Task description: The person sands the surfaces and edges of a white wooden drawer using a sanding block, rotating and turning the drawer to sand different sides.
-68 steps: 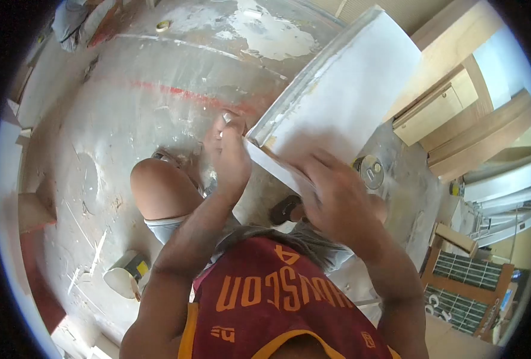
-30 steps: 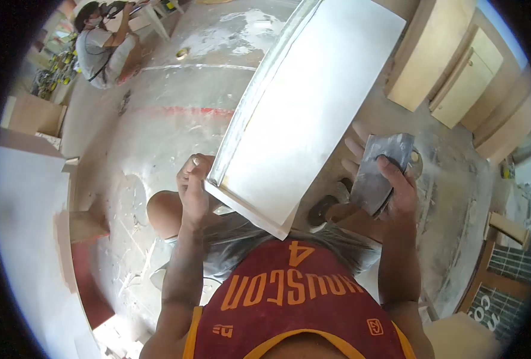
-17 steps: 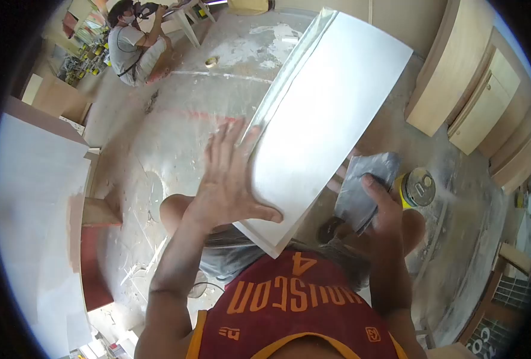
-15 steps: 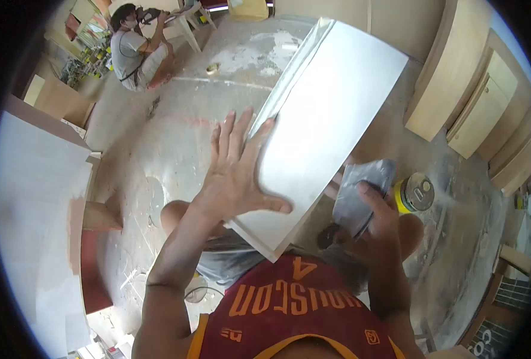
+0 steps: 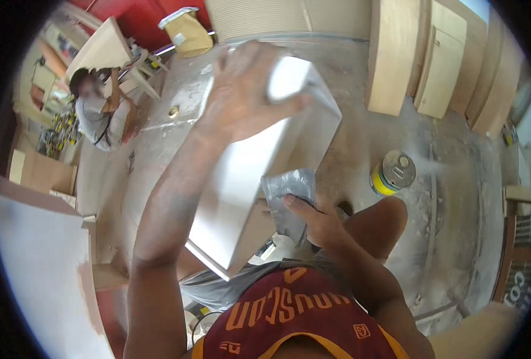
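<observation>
A long white box-shaped wooden piece (image 5: 241, 173) stands tilted in front of me, its far end higher in view. My left hand (image 5: 247, 90) is at that far end, fingers over the top edge and thumb spread along the side; motion blurs it a little. My right hand (image 5: 319, 221) holds a dusty grey sheet of sandpaper (image 5: 289, 188), thumb on top, beside the white piece's right side. The fingers beneath the sheet are mostly hidden.
A round can with a yellow band (image 5: 394, 173) stands on the dusty floor to the right. Wooden cabinet pieces (image 5: 439, 66) line the back right. A large pale panel (image 5: 44, 263) is at left. Farther back, a person (image 5: 98, 113) crouches beside a white plastic chair (image 5: 140, 78).
The white piece has turned and shifted left, showing its right side. My left hand has moved up to its far end. My right hand has brought the sandpaper left, closer to the piece.
</observation>
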Motion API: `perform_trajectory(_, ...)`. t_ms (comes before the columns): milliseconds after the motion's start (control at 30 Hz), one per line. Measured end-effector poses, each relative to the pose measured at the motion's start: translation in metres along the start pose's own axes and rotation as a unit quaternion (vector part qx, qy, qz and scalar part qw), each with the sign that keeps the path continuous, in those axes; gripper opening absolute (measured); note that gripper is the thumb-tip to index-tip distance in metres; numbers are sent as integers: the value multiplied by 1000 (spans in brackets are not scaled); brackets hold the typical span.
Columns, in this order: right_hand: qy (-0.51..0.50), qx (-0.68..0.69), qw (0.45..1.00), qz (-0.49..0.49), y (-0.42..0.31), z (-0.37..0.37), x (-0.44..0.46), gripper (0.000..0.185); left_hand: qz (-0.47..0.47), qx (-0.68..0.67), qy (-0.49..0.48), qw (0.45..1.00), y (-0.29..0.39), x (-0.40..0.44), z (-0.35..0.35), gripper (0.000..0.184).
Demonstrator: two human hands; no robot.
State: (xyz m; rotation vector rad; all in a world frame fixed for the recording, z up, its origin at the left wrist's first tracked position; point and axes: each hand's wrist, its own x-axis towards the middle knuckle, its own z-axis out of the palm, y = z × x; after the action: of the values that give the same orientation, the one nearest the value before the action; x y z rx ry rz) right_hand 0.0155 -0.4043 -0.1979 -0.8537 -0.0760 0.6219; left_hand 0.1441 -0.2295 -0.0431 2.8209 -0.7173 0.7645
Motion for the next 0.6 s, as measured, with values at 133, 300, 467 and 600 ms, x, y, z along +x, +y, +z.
perform_trajectory(133, 12, 24, 996, -86, 9, -11, 12, 52, 44, -44, 56, 997, -14, -16, -9, 54)
perform_trajectory(300, 95, -249, 899, -347, -23, 23, 39, 59, 55, -61, 108, 991, -22, -34, -20, 33)
perform_trajectory(467, 143, -102, 920, -350, -28, 67, 92, 65, 8, -63, 116, 991, -37, -49, -22, 34)
perform_trajectory(600, 138, -295, 782, -532, -27, 115, 117, 83, -18, -44, 140, 989, -58, -55, -14, 32)
